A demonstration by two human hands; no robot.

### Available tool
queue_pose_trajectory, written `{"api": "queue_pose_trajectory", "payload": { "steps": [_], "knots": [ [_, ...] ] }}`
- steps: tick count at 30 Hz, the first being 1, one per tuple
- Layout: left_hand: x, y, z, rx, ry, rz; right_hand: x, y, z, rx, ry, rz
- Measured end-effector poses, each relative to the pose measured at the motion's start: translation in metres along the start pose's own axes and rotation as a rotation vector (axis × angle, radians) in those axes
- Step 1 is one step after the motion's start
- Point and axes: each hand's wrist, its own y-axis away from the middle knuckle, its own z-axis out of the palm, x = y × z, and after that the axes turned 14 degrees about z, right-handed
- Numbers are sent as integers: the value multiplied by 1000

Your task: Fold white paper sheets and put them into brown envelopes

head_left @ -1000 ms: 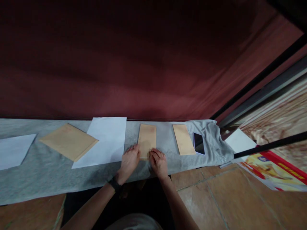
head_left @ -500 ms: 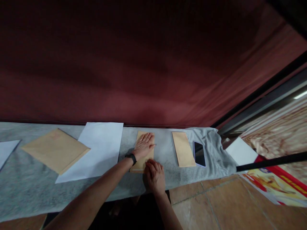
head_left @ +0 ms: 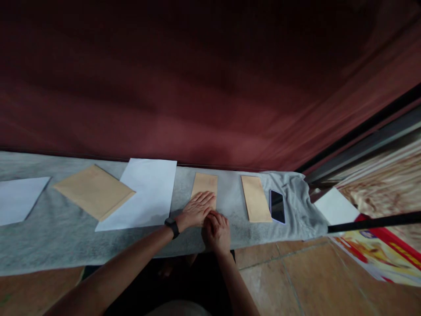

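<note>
A narrow brown envelope lies on the grey cloth in front of me. My left hand, with a dark watch on its wrist, is pressed flat across the middle of it, fingers stretched out. Curled at the envelope's lower right edge is my right hand, its fingers closed on that edge and close to the left fingertips. The near end of the envelope is mostly hidden by both hands. Another narrow brown envelope lies to the right, apart from my hands.
Left of my hands, a larger brown envelope overlaps a white paper sheet. More white paper lies farther left. A phone rests at the right on the grey cloth. A dark red curtain hangs behind; a colourful box stands right.
My left hand has slid down the envelope toward me, baring its far end. My right hand has come nearer to the left one. The view has shifted slightly.
</note>
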Motion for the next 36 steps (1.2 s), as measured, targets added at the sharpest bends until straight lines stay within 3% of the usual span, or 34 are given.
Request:
{"api": "queue_pose_trajectory", "payload": {
  "steps": [13, 26, 36],
  "knots": [
    [44, 60, -16, 48, 87, -12, 15, 4, 8, 37, 17, -54],
    [55, 60, -29, 86, 86, -80, 21, 3, 2, -8, -113, -93],
    [58, 59, -30, 100, 61, -65, 11, 17, 12, 113, -50, -121]
  ]
}}
